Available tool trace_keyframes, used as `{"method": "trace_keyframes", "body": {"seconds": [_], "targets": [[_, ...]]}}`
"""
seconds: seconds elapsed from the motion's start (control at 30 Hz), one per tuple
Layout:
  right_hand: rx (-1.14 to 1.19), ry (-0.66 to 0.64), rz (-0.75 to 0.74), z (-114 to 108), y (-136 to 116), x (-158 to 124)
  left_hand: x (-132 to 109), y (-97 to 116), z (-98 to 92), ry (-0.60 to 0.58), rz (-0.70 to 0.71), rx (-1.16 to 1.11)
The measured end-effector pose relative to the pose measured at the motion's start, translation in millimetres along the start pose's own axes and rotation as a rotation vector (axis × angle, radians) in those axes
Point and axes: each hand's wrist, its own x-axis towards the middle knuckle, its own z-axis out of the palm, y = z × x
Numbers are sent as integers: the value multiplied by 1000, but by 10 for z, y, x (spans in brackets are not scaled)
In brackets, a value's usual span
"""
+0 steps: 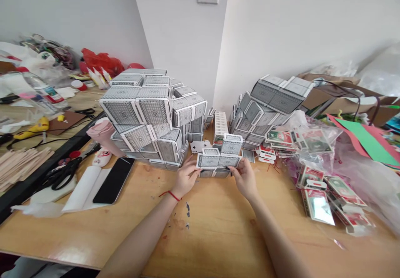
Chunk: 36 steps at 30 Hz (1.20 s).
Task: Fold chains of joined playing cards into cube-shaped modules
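Note:
A small structure of playing-card blocks (218, 160), with grey patterned card backs outward, stands on the wooden table in front of me. My left hand (186, 176) pinches its lower left end, thumb at the front. At the right end my right hand (244, 178) grips the same row between thumb and fingers. Some fingers are hidden behind the cards. One taller block (232, 144) rises from the right part of the row. Just behind lie face-up cards (200, 146) with black spades. A long white stack (220, 124) extends farther back.
Large piles of card blocks stand at left (140, 115) and right (265, 103). On the left are a black phone (114, 181), scissors (71, 167), wooden sticks (21, 165) and a yellow glue gun (33, 128). Red-and-green card boxes (318, 205) and plastic bags lie right.

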Motion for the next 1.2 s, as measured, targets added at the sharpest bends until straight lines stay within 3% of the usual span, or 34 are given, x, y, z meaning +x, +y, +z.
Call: {"method": "trace_keyframes", "body": {"seconds": [0.23, 0.47, 0.93, 1.2], "targets": [[39, 40, -18, 43, -21, -35, 16, -25, 19, 34, 12, -23], [93, 42, -32, 30, -9, -22, 35, 26, -10, -3, 60, 12], [177, 60, -54, 29, 36, -14, 36, -72, 40, 130, 325, 105], [196, 43, -35, 18, 74, -4, 12, -126, -2, 81, 232, -2]]}}
